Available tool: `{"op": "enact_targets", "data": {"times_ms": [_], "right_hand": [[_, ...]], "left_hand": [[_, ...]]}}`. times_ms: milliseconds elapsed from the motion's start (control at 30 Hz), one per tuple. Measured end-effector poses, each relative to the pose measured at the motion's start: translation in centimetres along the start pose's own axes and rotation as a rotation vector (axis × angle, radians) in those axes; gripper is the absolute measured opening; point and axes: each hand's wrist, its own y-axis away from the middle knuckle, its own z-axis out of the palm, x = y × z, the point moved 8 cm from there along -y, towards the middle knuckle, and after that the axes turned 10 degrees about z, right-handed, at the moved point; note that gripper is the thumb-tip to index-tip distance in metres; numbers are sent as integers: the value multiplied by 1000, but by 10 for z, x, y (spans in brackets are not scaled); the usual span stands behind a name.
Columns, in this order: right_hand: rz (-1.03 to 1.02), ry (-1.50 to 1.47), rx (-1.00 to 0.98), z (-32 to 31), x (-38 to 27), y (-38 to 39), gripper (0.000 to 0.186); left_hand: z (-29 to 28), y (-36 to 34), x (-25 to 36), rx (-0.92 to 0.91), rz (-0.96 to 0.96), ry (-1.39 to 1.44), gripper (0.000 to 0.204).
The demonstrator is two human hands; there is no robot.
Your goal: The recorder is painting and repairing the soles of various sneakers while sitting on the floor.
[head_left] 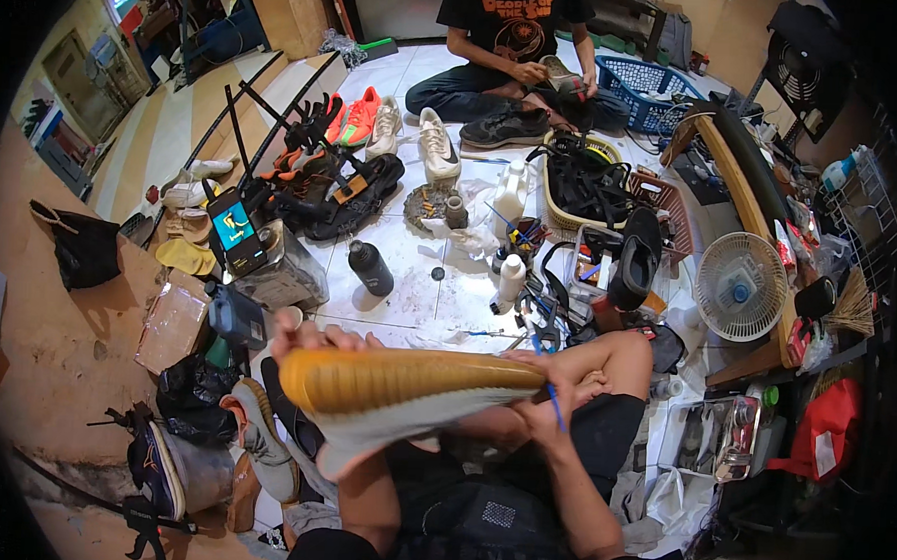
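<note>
A shoe (412, 384) with a yellow-tan ridged sole and pale upper is held sideways over my lap, sole facing up and away from me. The fingers of my left hand (316, 336) curl over its wide left end; much of that hand is hidden behind the shoe. My right hand (548, 409) grips the narrower right end, with a thin blue brush-like tool (560, 410) among its fingers; the tool's tip is too small to make out.
A co-worker (499, 42) sits cross-legged opposite, holding a shoe. Around me are a black bottle (371, 269), white bottle (512, 279), tray of straps (578, 186), fan (739, 288), several pairs of shoes (385, 125), a blue basket (645, 86) and a device with a screen (233, 229).
</note>
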Motion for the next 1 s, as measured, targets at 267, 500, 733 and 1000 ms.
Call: {"op": "enact_targets", "data": {"times_ms": [267, 500, 733, 1000], "right_hand": [[-134, 388, -157, -25, -54, -28, 40], [55, 454, -393, 4, -31, -18, 44], [84, 488, -427, 12, -19, -20, 45], [71, 524, -437, 18, -12, -20, 46]], "left_hand": [[23, 98, -69, -50, -685, 77, 66], [10, 145, -74, -200, -1066, -320, 87], [-2, 132, -68, -258, -1006, -541, 51], [-2, 121, -59, -416, -965, -769, 42]]}}
